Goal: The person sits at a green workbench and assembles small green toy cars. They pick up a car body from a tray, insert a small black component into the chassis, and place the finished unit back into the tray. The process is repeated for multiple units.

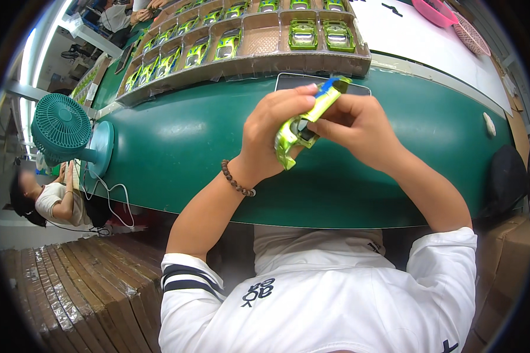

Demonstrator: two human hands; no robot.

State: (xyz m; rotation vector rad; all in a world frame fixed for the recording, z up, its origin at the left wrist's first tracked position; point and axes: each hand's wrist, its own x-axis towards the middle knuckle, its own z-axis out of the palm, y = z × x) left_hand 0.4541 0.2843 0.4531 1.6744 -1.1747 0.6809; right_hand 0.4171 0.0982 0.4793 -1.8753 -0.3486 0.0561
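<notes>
A lime-green toy car [305,120] with a blue part at its upper end is held tilted above the green belt [176,141]. My left hand [270,138] grips its left side, with a bead bracelet on that wrist. My right hand [356,129] holds its right side, fingers pressed at the car's dark window area. Both hands are closed on the same car.
Brown cardboard trays [259,41] with several more green toy cars lie at the belt's far side. A teal desk fan [65,132] stands at the left edge. Pink baskets [447,15] sit on a white table. Another person sits at lower left [47,200]. Stacked brown cardboard [82,294] lies below.
</notes>
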